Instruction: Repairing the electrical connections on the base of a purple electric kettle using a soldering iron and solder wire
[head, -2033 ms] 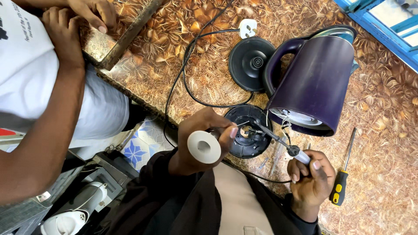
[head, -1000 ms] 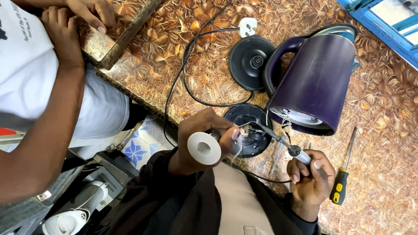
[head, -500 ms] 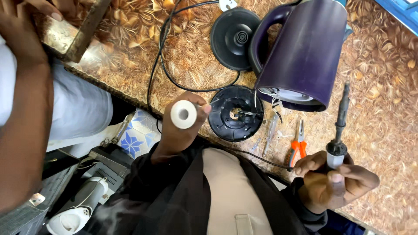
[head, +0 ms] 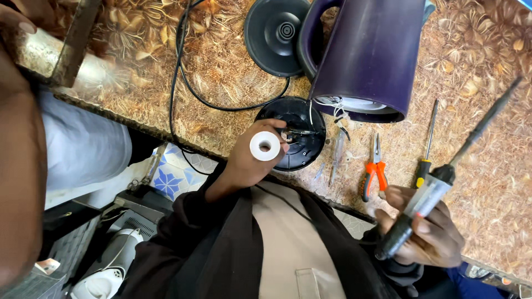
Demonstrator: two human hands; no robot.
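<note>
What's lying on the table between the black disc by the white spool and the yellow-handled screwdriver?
In the head view, orange pliers lie between the disc and the screwdriver, with a slim metal tool nearer the disc.

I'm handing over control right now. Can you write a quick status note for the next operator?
Left hand: grips a white roll over the round black plate.
Right hand: grips the soldering iron, tip raised clear of the work.
Purple kettle rests on the table, underside open and wires showing; the plate lies beside it.
Pliers and screwdriver lie nearby.
Done: plate is off.
Left: plate not yet refitted.
</note>
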